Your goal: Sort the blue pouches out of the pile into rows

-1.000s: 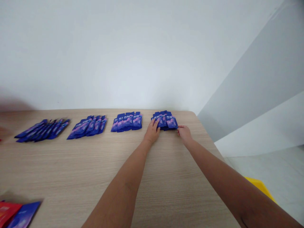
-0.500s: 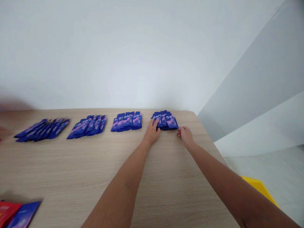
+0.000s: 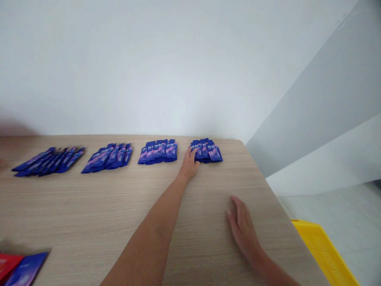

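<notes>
Several blue-purple sachets (image 3: 212, 151) lie overlapping in a group near the table's far right corner. My left hand (image 3: 189, 162) rests at the left edge of this group, fingers stretched out and touching the sachets there. Nearer to me, my right hand (image 3: 243, 224) is over the bare wood, a little blurred, its thumb apart from the fingers and nothing in it. To the left along the back edge lie a second sachet group (image 3: 158, 151), a third group (image 3: 108, 157) and a fanned group (image 3: 50, 162) at the far left.
The wooden table (image 3: 125, 210) meets a white wall (image 3: 178, 71) at the back. At the lower left lie a red packet (image 3: 8, 265) and a larger blue-purple packet (image 3: 28, 268). A yellow plastic basket (image 3: 323, 250) stands beyond the right edge. Something blurred shows at the far left.
My right hand has drawn back from the right side of the sachet group toward me, and its fingers have opened. My left hand has stayed at the group.
</notes>
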`<state>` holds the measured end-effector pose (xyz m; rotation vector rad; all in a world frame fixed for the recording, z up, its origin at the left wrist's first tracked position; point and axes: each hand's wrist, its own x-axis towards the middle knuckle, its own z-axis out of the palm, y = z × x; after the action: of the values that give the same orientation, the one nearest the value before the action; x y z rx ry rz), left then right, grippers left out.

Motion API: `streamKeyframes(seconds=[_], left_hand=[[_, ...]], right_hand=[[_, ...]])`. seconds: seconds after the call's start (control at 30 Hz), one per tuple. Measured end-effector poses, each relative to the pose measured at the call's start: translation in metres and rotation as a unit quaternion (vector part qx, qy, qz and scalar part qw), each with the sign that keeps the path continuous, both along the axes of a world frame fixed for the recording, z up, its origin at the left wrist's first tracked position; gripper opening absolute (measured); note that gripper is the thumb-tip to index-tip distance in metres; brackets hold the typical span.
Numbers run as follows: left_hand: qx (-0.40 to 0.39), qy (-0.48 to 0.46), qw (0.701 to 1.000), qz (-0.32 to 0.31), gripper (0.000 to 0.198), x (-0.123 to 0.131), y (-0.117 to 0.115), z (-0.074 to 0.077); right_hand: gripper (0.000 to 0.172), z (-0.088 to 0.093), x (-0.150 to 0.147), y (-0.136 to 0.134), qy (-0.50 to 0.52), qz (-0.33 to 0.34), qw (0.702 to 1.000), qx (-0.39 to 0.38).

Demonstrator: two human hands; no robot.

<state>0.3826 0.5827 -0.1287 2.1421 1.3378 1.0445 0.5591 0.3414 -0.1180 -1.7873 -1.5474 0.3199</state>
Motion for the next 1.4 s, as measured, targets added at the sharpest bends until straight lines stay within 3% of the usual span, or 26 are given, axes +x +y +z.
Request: streamKeyframes(seconds=[0.1,0.17,0.3,0.43,0.57,0.7,0.77,0.83,1.0,1.07,1.17,1.27,1.4], left_hand=[[-0.007,-0.025,1.0,0.011,0.071,0.0,0.0,0.002],[-0.031,-0.037,0.998,0.032,0.075,0.001,-0.004,0.005],[-0.117,-0.06,0.988,0.081,0.076,0.002,-0.033,0.016],[-0.136,-0.042,0.986,0.088,0.073,-0.005,-0.089,0.022],[-0.171,-0.034,0.984,0.027,0.059,-0.016,-0.158,0.027],[-0.21,-0.033,0.977,-0.015,0.052,-0.042,-0.23,0.043],[-0.232,-0.041,0.971,-0.037,0.052,-0.072,-0.27,0.056],[-0.255,-0.064,0.964,-0.05,0.051,-0.118,-0.312,0.071],[-0.288,-0.102,0.952,0.027,0.043,-0.275,-0.422,0.105],[-0.275,-0.091,0.955,0.068,0.042,-0.337,-0.461,0.113],[-0.243,-0.02,0.968,0.059,0.039,-0.411,-0.514,0.123],[-0.202,0.079,0.976,-0.013,0.043,-0.46,-0.56,0.131],[-0.123,0.192,0.964,-0.137,0.047,-0.487,-0.617,0.128]], right_hand=[[0.059,0.0,-0.013,-0.055,-0.173,0.148,0.973,-0.019],[0.065,0.005,-0.017,-0.066,-0.236,0.162,0.958,-0.022],[0.064,0.009,-0.017,-0.059,-0.291,0.151,0.945,0.008],[0.052,0.006,-0.016,-0.055,-0.293,0.135,0.946,0.028],[0.051,0.007,-0.019,-0.057,-0.288,0.128,0.949,0.017],[0.056,0.014,-0.028,-0.077,-0.302,0.061,0.951,-0.016],[0.059,0.017,-0.034,-0.099,-0.311,0.025,0.95,-0.031],[0.059,0.018,-0.041,-0.13,-0.317,0.002,0.948,-0.04],[0.056,0.015,-0.079,-0.237,-0.347,-0.068,0.935,-0.024],[0.054,0.015,-0.108,-0.281,-0.361,-0.095,0.927,-0.019],[0.054,0.021,-0.157,-0.333,-0.362,-0.128,0.923,-0.036],[0.053,0.032,-0.195,-0.363,-0.347,-0.145,0.924,-0.061],[0.053,0.043,-0.212,-0.379,-0.333,-0.134,0.929,-0.089]])
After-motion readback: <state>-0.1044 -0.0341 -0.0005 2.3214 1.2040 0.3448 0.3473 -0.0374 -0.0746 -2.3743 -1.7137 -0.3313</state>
